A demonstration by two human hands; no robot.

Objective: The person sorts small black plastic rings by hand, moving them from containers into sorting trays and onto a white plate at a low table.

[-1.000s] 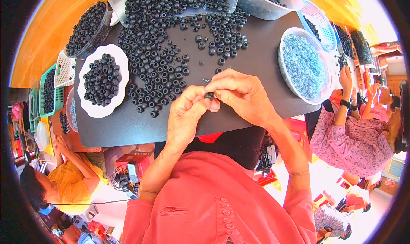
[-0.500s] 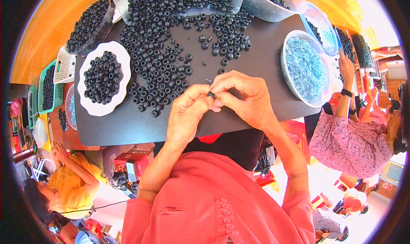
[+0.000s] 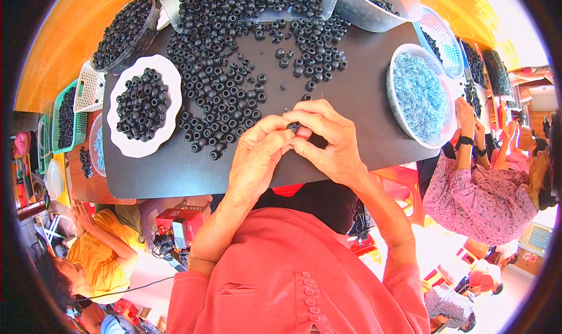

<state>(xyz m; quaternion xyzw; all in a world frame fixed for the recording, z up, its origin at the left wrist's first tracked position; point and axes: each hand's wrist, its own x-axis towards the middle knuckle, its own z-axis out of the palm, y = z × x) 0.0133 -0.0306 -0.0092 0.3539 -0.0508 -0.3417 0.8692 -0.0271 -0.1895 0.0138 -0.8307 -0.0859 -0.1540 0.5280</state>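
My left hand (image 3: pixel 257 155) and my right hand (image 3: pixel 331 141) meet above the near part of the dark table (image 3: pixel 164 176). Fingertips of both are pinched around one small, round black piece (image 3: pixel 294 126), partly covered by the fingers. Just beyond my hands lies a tiny metal coil (image 3: pixel 287 110). Loose black pieces (image 3: pixel 225 109), round with a hole, spread from there to the far side. To the left, a white wavy-edged dish (image 3: pixel 120 134) carries a heap of the same black pieces (image 3: pixel 142 106).
Right, a clear bowl (image 3: pixel 391 97) holds fine bluish bits (image 3: pixel 420 97). A clear bin (image 3: pixel 333 0) and tub (image 3: pixel 386 23) stand at the back; a dark bowl (image 3: pixel 153 33) sits far left, baskets (image 3: pixel 82 126) beyond. People sit left (image 3: pixel 105 252) and right (image 3: pixel 474 202).
My hands have shifted slightly, still pinching the small black piece, which shows more now. The person on the right has lowered a raised arm, bringing both hands together.
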